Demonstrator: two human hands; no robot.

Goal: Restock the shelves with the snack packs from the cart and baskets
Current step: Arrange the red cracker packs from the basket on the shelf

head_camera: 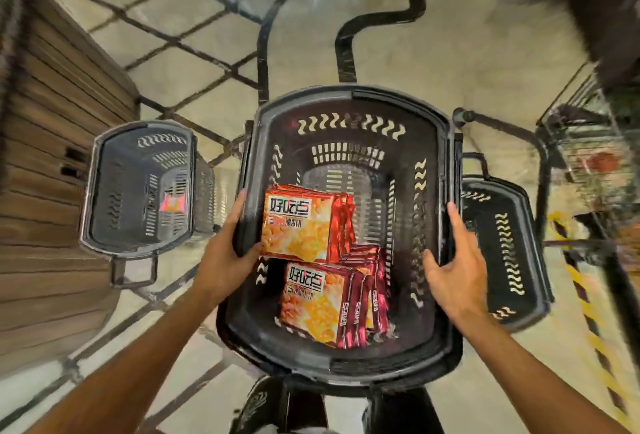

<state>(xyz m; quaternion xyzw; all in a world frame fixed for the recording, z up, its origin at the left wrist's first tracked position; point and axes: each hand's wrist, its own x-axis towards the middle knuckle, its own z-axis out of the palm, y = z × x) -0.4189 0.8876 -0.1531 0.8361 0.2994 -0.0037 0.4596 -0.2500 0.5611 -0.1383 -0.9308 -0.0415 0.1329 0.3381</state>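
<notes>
A black plastic basket [349, 96] fills the middle of the head view. Inside it stand two stacks of red-and-orange snack packs: an upper stack [298, 225] and a lower stack [329, 305]. My left hand [225, 253] grips the basket's left rim, thumb inside next to the upper stack. My right hand [453, 267] grips the right rim, thumb inside the basket and fingers over the edge.
A second black basket [104, 191] stands on the floor at the left with one small pack [172, 201] at its bottom. A third black basket [540, 281] lies at the right. A wire cart [588, 156] stands at far right, a wooden unit [52, 156] at far left.
</notes>
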